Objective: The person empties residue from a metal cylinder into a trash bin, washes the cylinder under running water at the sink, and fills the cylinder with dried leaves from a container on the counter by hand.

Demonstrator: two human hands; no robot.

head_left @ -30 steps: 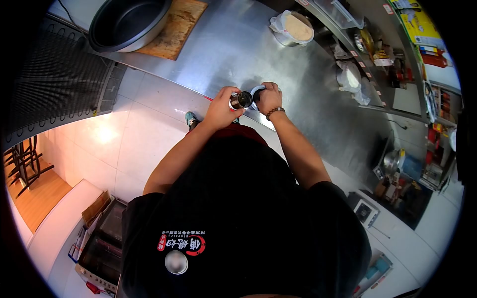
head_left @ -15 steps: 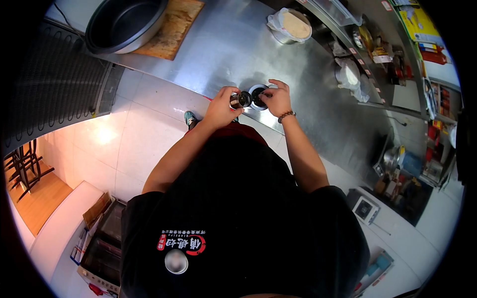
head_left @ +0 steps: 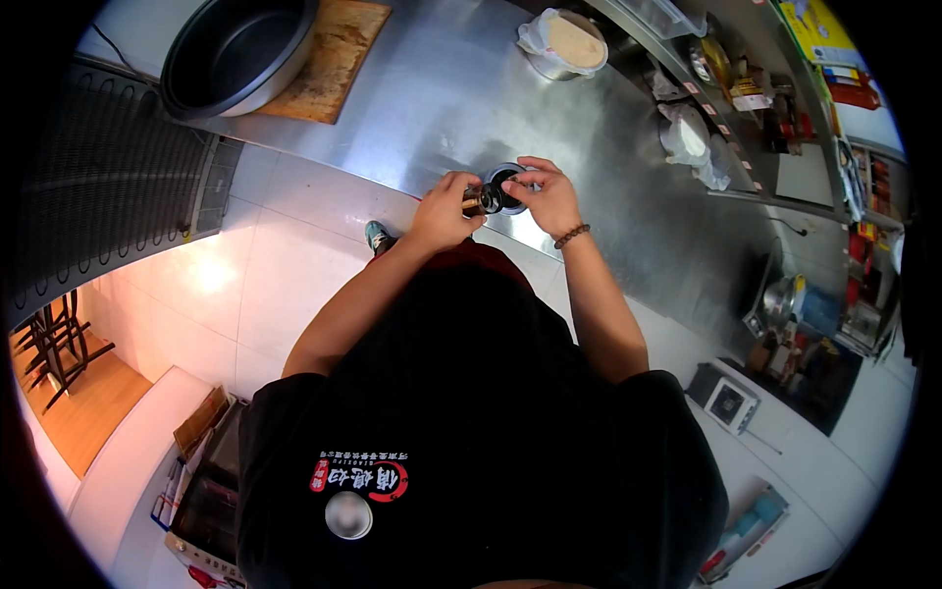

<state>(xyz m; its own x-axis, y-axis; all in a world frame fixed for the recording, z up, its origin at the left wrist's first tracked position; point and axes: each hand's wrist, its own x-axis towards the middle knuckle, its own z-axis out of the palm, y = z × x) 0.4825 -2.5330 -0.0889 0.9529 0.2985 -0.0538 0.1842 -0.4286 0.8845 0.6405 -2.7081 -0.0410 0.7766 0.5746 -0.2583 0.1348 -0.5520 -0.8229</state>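
My left hand [head_left: 446, 214] is wrapped around a small dark glass jar [head_left: 478, 201], its mouth turned toward the right. Beside it, near the steel counter's front edge, is a small round bowl [head_left: 504, 171] with a pale rim and dark contents. My right hand [head_left: 549, 200], with a beaded bracelet [head_left: 572, 236] on the wrist, is over the bowl, close to the jar's mouth. Its thumb and fingers are pinched together; what is between them is too small to make out. The fingers and jar partly cover the bowl.
A large black-lined pot [head_left: 240, 54] and a wooden board [head_left: 339, 74] are on the steel counter [head_left: 432, 88] at the far left. A bag-lined tub [head_left: 564, 44] stands at the back. Shelves [head_left: 731, 137] line the right, and a dark grille [head_left: 108, 167] is at left.
My right hand's fingers have come up from inside the bowl to the jar's mouth. The jar in my left hand has moved slightly right, against the bowl in view.
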